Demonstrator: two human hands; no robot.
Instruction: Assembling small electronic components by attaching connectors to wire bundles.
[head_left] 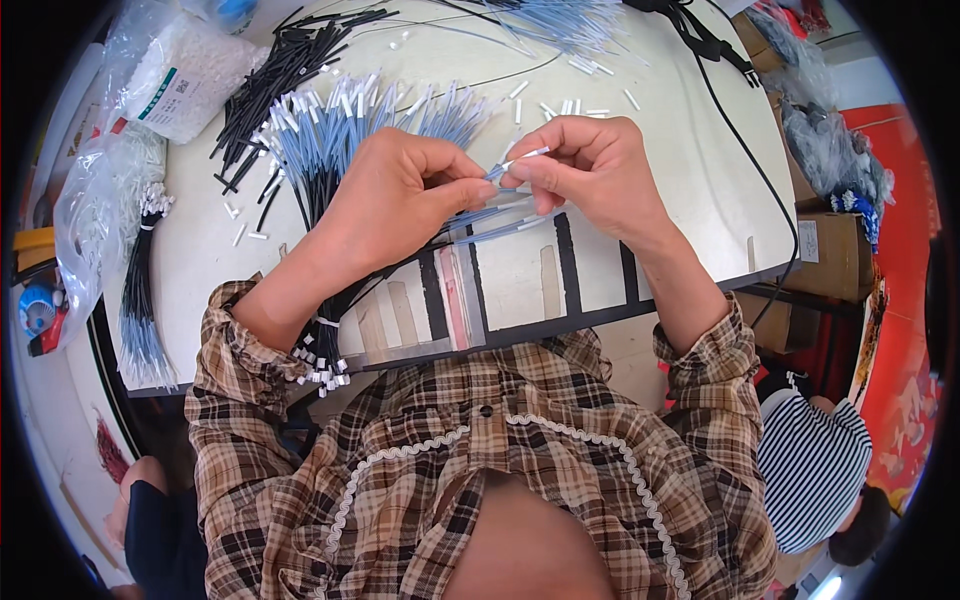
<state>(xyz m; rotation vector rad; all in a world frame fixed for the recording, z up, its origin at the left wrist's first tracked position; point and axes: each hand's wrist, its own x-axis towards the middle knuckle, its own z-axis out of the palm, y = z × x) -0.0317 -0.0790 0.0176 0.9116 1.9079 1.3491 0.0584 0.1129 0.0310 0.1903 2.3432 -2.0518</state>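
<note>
My left hand (pixel 395 200) pinches a thin blue-grey wire near its end, above the middle of the table. Close against it, the thumb and forefinger of my right hand (pixel 600 170) are closed on a small white sleeve (pixel 537 153) at the wire's tip. Under my left hand fans a thick bundle of blue-grey and black wires (pixel 325 150), many ends capped with white sleeves. Its tied lower end, with white connectors (pixel 325 372), hangs over the table's near edge. A few loose wires (pixel 495 228) pass below my fingers.
Loose white sleeves (pixel 570 107) lie beyond my right hand. Black tubes (pixel 265 95) are heaped at the far left, beside a bag of white pieces (pixel 190 80). Another tied wire bundle (pixel 140 285) rests at the left. A black cable (pixel 735 130) crosses the right side.
</note>
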